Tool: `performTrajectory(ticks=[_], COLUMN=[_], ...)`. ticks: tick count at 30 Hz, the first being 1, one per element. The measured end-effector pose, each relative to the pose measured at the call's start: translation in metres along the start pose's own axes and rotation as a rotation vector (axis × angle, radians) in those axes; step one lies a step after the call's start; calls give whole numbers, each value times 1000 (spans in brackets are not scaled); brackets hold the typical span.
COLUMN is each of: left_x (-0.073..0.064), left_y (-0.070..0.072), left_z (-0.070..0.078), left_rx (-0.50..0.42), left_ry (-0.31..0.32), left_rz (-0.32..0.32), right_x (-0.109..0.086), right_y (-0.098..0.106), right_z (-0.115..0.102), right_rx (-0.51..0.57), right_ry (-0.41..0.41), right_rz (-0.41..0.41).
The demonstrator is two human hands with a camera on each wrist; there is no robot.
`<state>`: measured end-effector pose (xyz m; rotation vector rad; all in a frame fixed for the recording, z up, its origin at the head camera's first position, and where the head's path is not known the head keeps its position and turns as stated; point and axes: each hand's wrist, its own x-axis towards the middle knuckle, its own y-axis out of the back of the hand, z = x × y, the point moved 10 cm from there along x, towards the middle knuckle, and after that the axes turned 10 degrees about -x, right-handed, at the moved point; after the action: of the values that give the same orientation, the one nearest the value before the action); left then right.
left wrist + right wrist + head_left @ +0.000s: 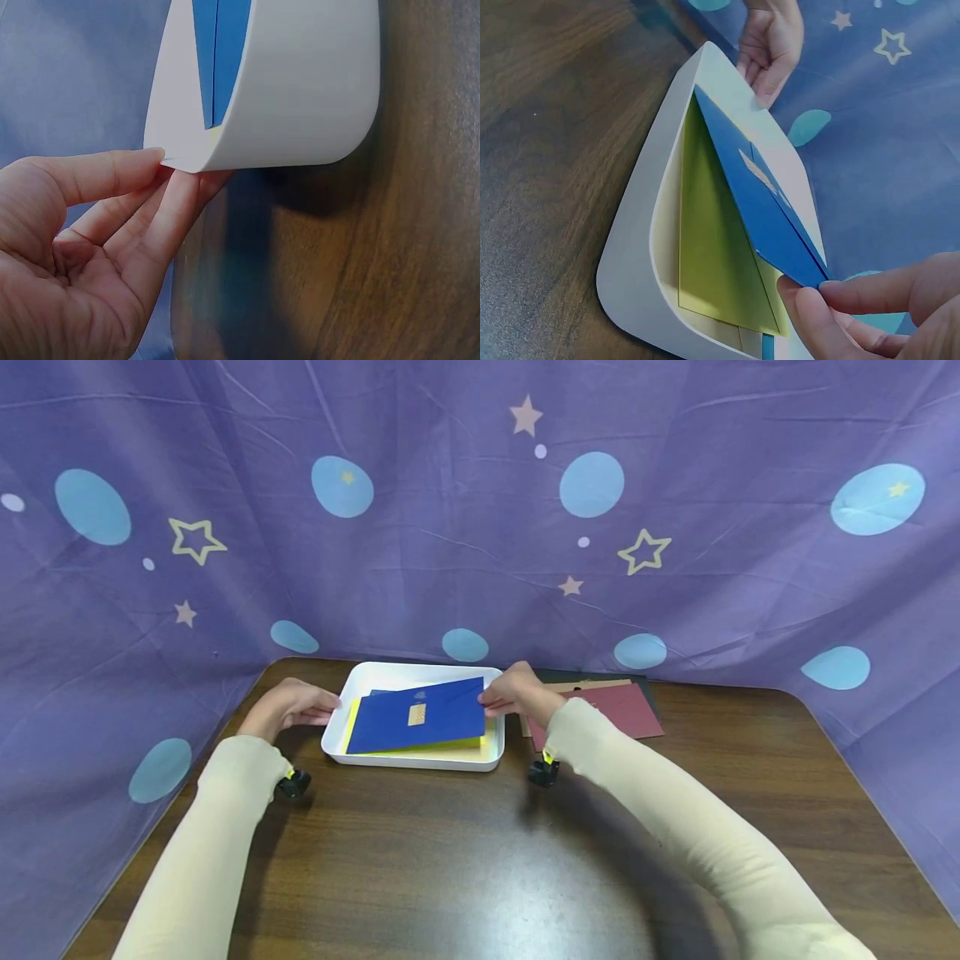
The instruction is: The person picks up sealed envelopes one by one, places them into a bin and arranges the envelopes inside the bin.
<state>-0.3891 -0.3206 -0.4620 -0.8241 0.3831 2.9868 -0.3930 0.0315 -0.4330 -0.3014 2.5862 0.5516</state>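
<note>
Near the back of the table, a white tray [412,763] holds several paper pieces. Thumb and fingers of the left hand [296,700] pinch its left end rim, plainly seen in the left wrist view. The right hand [521,691] pinches the right edge of a blue envelope [450,714] bearing a tan sticker [417,715] and a small heart mark. That edge is raised, so the envelope slopes down toward the left inside the tray. Beneath it lies a yellow envelope [709,240]. Another blue piece [378,692] shows partly behind; the rest of it is hidden.
Right of the tray, partly behind the right forearm, lie a maroon envelope [626,710], a tan one [611,683] and a dark green one [555,677], overlapping. The wooden table [420,860] meets a purple patterned curtain [450,568] at the back.
</note>
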Motion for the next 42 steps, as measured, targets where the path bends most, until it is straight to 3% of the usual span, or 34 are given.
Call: performTrajectory(ticks=[11,15,24,31,42], left_x=[-1,-1,-3,-2,-3], left_y=[-3,-3,-1,-3,-3], left_z=[2,2,2,2,2], left_rx=[-13,-13,-1,-13,-17], left_ry=[-19,-20,-16,-18,-28], left_rz=[-39,-40,-27,-39,-45], right_x=[-2,5,11,12,16], right_y=[-9,-10,-6,-9,-14], right_z=[-11,-12,-19,-18,-18], right_rx=[-177,-250,-547,-572,-786], right_ry=[73,75,86,97,91], right_rz=[48,82,214,218,278])
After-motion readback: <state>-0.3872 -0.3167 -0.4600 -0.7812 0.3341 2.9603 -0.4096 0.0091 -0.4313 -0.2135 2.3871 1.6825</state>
